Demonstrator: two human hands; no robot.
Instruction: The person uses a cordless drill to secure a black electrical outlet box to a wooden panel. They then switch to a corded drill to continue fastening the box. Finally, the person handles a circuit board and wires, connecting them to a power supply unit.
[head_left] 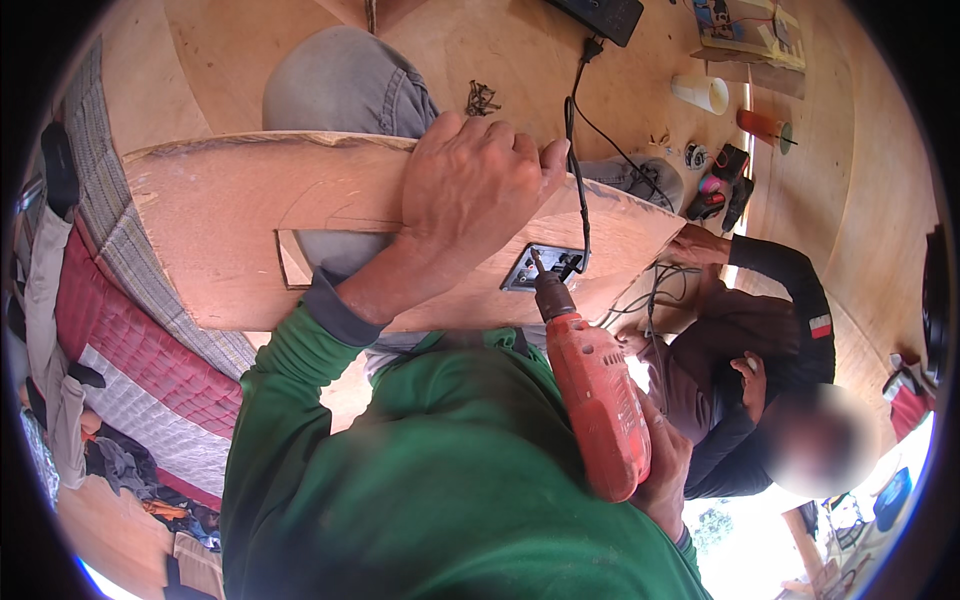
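A curved plywood panel (225,205) lies across my lap, with a rectangular cutout on its left part. My left hand (460,195) is closed over its far edge, forearm resting across the panel. Right of that wrist, a black power inlet plate (518,275) is set into the wood, and a black cable (583,225) runs up from it. In my right hand (662,465) is a red power drill (600,400), held by its handle. The drill's bit points at the plate's upper edge; whether it sits in a screw is too small to tell.
At the right, another person's hand (700,245) touches the panel's end. Beyond the panel are a pile of screws (482,98), a black power adapter (605,15), a white cup (700,93) and an orange cup (765,130). A red quilted mat (140,350) lies left.
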